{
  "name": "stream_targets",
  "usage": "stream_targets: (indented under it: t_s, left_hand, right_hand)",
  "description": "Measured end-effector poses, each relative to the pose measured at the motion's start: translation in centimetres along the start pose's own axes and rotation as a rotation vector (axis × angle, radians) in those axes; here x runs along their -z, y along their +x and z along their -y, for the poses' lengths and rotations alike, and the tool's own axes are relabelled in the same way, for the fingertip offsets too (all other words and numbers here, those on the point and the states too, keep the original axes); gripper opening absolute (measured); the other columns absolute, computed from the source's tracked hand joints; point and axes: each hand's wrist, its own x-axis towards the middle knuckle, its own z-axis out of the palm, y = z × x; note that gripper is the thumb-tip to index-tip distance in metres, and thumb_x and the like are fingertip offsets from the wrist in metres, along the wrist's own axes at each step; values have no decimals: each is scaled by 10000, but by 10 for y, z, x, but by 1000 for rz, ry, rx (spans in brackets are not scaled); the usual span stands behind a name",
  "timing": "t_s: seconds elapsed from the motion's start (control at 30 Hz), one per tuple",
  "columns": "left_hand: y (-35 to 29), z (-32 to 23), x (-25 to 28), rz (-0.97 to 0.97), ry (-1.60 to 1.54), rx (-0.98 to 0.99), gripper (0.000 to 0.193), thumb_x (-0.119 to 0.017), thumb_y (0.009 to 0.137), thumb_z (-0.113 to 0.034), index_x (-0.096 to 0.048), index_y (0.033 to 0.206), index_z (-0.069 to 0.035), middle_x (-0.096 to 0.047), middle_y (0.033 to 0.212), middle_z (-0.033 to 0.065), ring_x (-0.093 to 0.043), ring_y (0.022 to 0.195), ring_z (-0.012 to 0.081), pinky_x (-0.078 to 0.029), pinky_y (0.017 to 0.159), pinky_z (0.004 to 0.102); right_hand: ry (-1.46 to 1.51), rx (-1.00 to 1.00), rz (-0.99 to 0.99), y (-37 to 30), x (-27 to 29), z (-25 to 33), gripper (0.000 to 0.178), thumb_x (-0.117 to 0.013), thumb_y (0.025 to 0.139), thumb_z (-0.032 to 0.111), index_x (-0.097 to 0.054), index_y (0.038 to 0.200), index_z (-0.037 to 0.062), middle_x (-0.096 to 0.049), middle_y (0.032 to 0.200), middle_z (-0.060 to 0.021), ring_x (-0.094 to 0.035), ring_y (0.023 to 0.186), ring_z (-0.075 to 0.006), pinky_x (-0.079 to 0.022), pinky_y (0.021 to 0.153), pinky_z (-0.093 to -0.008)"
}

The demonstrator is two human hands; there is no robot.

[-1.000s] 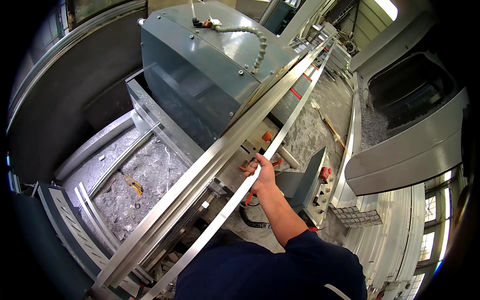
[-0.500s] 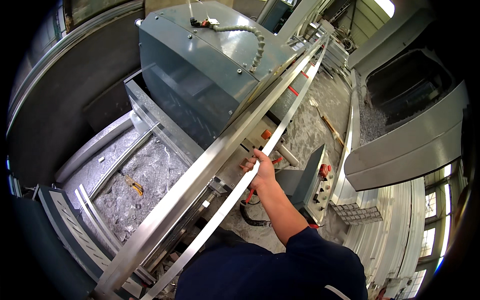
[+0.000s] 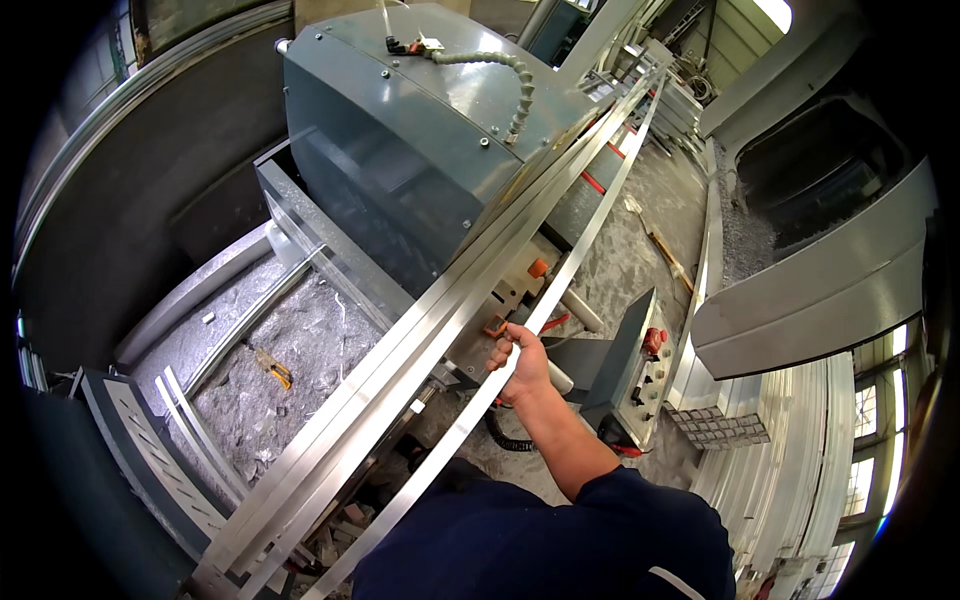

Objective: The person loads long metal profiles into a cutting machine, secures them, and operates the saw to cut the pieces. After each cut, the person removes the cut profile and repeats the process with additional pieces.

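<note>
My right hand (image 3: 520,362) is closed around a long, flat, silvery metal bar (image 3: 425,468), thumb on top and fingers curled around its edge. This bar runs from the lower left up to the far right. On its left, long silvery metal profiles (image 3: 320,450) lie side by side along a dark grey machine housing (image 3: 400,150). Just beyond my fingers are small orange clamp-like parts (image 3: 497,325) on the machine's side. My left hand is out of the picture.
A grey control box (image 3: 630,375) with a red button stands at the right. Yellow-handled pliers (image 3: 275,370) lie on metal shavings in the left bay. Stacked profiles (image 3: 720,425) sit at the far right, and a brush-like tool with a wooden handle (image 3: 668,258) on the floor.
My right hand has moved slightly down and toward me with the bar. Between the held bar and the machine, a second profile now shows apart from the first.
</note>
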Motion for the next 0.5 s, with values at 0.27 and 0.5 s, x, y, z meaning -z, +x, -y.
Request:
stream_targets:
  t_s: [0.27,0.5]
  left_hand:
    - [0,4,-17,23,91,26,253,-767,635,-290,-638,784,-131,-641,672,109,-640,619,331,-495,551,456]
    - [-5,25,-49,-66,71,-89,281,-778,644,-308,-641,789,-109,-647,686,101,-647,626,319,-491,558,453]
  right_hand:
    - [18,-10,24,5,6,2,183,-606,892,257,-494,796,149,-444,609,37,-420,521,-124,-396,534,-314]
    - [43,-9,14,6,6,9,232,-612,896,251,-455,751,160,-437,606,28,-414,521,-129,-391,533,-318]
